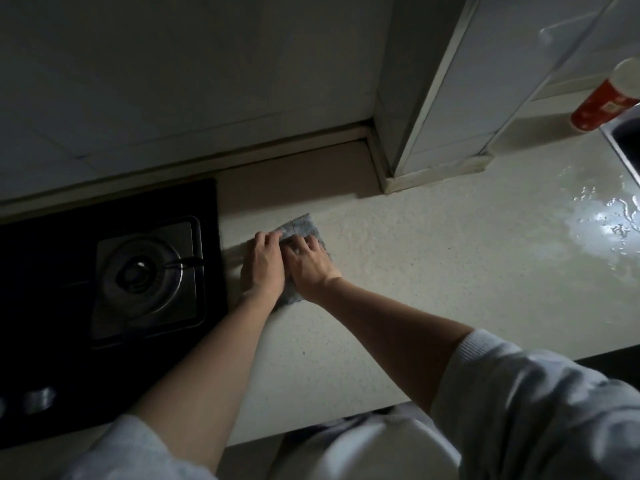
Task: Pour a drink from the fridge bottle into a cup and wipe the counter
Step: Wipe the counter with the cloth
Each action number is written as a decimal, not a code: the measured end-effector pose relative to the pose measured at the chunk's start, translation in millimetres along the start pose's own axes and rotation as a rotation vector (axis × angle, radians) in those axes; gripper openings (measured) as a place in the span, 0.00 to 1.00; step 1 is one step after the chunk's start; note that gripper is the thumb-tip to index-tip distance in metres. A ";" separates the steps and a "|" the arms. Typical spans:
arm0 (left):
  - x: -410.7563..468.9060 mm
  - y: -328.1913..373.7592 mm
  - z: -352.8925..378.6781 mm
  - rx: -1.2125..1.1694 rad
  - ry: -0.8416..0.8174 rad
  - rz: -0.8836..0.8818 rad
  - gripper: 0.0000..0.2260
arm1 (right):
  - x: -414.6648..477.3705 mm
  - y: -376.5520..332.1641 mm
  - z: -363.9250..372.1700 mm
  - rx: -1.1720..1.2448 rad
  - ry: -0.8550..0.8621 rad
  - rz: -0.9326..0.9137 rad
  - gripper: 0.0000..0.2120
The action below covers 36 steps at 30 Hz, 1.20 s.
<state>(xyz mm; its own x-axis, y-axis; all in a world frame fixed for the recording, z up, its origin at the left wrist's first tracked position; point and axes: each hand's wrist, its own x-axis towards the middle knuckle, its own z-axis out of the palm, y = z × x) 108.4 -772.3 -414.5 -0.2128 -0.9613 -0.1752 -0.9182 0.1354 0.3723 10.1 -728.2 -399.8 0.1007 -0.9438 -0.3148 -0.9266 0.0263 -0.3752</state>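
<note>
A grey-blue cloth [300,227] lies flat on the pale speckled counter [398,299], just right of the stove. Both my hands press down on it side by side: my left hand [265,263] on its left part, my right hand [308,263] on its right part, fingers spread over the fabric. Much of the cloth is hidden under the hands; a corner shows beyond the fingers and a bit near the wrists. A red paper cup [607,102] with a white rim stands at the far right by the sink. No bottle is in view.
A black gas stove [104,289] with a round burner fills the left side. A steel sink edge [623,147] is at the far right. A wet shiny patch [602,230] lies on the counter near it. A wall corner column [450,98] juts onto the counter.
</note>
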 end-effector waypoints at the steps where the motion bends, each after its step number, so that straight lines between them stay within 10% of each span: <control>1: -2.0 -1.0 2.0 -0.008 -0.008 0.010 0.17 | 0.4 -1.2 1.0 0.002 0.003 0.013 0.35; 36: -159.3 164.2 114.6 -0.027 0.059 -0.042 0.15 | -195.0 144.7 25.4 -0.027 0.095 0.017 0.37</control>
<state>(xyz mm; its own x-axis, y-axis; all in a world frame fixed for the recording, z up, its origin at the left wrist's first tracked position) -46.7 -569.4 -429.9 -0.1535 -0.9785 -0.1376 -0.9165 0.0889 0.3900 -134.4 -532.0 -414.9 0.0509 -0.9704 -0.2359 -0.9376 0.0349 -0.3460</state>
